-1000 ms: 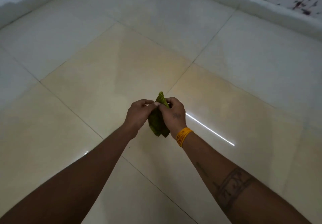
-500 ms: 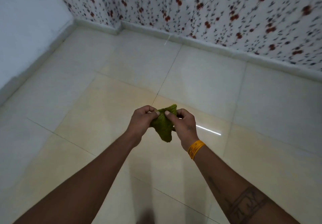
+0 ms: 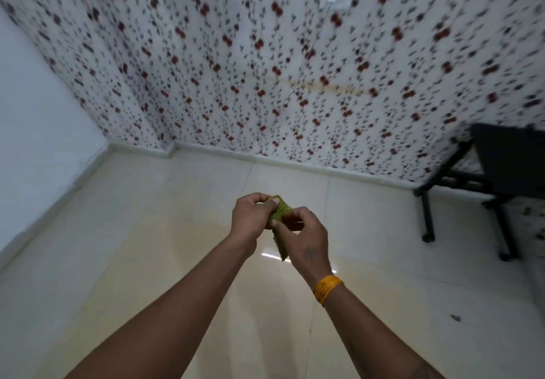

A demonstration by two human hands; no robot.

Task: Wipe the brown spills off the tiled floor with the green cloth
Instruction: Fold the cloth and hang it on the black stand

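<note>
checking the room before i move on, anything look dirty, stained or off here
Two things. A small dark speck lies on the pale tiled floor at the right, below the black stand. A faint brownish streak runs across the floral wall covering. No brown spill shows; both hands hold the green cloth up off the floor.

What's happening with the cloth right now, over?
Left hand and right hand both pinching green cloth, held above tiled floor. No brown spills in view. Nothing blocking.

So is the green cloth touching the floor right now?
Apart. The head view shows the cloth pinched between the left hand and right hand, held up in the air well above the floor.
</note>
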